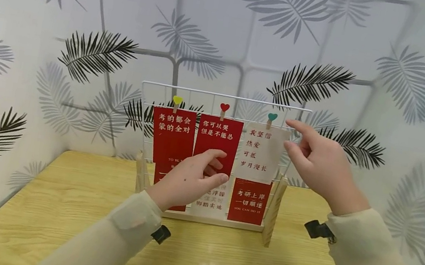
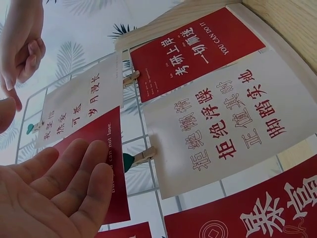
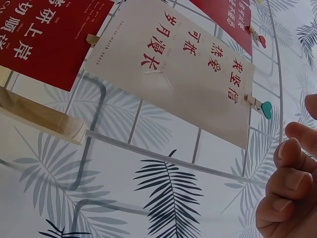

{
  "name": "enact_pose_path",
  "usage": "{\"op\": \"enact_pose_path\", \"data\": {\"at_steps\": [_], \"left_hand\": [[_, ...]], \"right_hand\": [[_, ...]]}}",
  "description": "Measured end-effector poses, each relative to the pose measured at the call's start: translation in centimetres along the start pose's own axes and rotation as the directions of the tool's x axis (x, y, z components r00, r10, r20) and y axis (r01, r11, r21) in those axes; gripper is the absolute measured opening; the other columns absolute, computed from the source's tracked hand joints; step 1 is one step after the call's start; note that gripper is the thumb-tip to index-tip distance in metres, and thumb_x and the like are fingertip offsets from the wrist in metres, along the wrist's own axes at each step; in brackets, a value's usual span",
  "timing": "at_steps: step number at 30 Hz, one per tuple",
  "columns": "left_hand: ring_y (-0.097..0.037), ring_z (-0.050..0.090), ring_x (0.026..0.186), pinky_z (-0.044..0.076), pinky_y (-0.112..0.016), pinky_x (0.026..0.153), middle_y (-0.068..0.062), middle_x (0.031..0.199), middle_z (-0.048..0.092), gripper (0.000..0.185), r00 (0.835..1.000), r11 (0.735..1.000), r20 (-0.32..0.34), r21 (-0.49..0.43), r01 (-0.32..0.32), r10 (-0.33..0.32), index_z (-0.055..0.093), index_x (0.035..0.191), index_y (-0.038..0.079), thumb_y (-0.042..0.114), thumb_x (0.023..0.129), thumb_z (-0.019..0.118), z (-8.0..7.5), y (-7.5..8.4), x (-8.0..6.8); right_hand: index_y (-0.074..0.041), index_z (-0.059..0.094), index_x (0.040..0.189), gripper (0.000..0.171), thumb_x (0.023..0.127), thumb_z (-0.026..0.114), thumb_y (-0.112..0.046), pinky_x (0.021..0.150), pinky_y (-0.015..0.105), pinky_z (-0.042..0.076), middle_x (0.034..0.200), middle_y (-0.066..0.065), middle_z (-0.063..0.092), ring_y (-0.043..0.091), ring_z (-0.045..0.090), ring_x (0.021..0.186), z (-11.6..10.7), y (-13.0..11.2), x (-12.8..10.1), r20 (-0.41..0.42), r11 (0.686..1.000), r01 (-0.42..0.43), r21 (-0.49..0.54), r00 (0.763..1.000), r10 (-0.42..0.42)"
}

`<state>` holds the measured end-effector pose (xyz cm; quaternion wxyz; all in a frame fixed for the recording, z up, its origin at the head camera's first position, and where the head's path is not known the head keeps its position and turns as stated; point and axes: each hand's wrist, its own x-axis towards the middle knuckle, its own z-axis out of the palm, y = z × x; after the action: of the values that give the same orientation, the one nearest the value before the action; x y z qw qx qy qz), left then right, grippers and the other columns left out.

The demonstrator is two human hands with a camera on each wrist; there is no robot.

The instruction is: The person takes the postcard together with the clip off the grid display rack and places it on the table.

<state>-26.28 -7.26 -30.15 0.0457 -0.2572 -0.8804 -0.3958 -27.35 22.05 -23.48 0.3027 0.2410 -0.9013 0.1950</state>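
Note:
A white wire grid (image 1: 251, 99) stands upright in a wooden base (image 1: 215, 221), with cards clipped on in two rows. The top row holds a red card (image 1: 173, 140) under a yellow heart clip (image 1: 177, 99), another red card (image 1: 217, 139) under a red heart clip (image 1: 224, 107), and a white card (image 3: 181, 67) under a teal heart clip (image 3: 266, 110). My left hand (image 1: 192, 178), loosely bent and holding nothing, is before the middle cards and partly hides them. Beside the white card's upper right edge is my right hand (image 1: 322, 164), empty, index finger towards the teal clip.
Below hang a white card (image 2: 218, 124), a red card (image 2: 198, 52) and, at lower left, another red card (image 2: 237, 213), partly covered. The stand is on a yellow wood-grain table (image 1: 59, 201). Behind it rises a leaf-patterned wall (image 1: 221, 22).

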Motion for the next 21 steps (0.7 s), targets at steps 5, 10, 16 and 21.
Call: {"op": "enact_pose_path", "data": {"at_steps": [5,10,16,21], "left_hand": [[-0.012,0.058,0.107,0.051,-0.034,0.093,0.003,0.125,0.062,0.057,1.0,1.0,0.004,-0.002,0.004,-0.004,0.044,0.149,0.021,0.039,0.099,0.064,0.2,0.2,0.1],[-0.012,0.058,0.107,0.051,-0.035,0.093,0.004,0.125,0.061,0.057,1.0,1.0,-0.002,-0.006,0.01,-0.01,0.045,0.148,0.022,0.039,0.098,0.065,0.4,0.5,0.4],[-0.012,0.059,0.106,0.052,-0.033,0.091,0.004,0.124,0.061,0.057,1.0,1.0,-0.005,0.019,0.001,-0.001,0.045,0.148,0.021,0.04,0.098,0.066,0.7,0.7,0.9],[-0.011,0.059,0.104,0.052,-0.033,0.09,0.005,0.121,0.061,0.057,1.0,0.999,-0.01,0.049,-0.001,0.002,0.045,0.148,0.021,0.042,0.098,0.064,0.7,1.1,1.4]], "right_hand": [[-0.023,0.055,0.145,0.044,0.103,0.056,-0.037,0.055,0.036,0.038,0.069,-0.002,0.052,0.017,0.044,0.056,0.1,-0.2,0.3,-0.003,1.0,0.009,-0.008,1.0,-0.01],[-0.026,0.054,0.146,0.044,0.103,0.055,-0.039,0.055,0.037,0.039,0.071,-0.002,0.053,0.017,0.045,0.057,-0.1,-0.6,1.0,0.028,1.0,0.005,-0.013,1.0,-0.005],[-0.026,0.053,0.147,0.046,0.104,0.053,-0.041,0.054,0.037,0.039,0.071,-0.001,0.053,0.017,0.044,0.056,-0.2,-1.0,1.5,0.042,1.0,-0.009,-0.021,0.999,0.01],[-0.024,0.054,0.147,0.046,0.104,0.051,-0.042,0.052,0.037,0.037,0.069,0.0,0.05,0.018,0.042,0.054,-0.3,-1.1,1.7,0.026,0.999,-0.011,-0.037,1.0,0.012]]}}
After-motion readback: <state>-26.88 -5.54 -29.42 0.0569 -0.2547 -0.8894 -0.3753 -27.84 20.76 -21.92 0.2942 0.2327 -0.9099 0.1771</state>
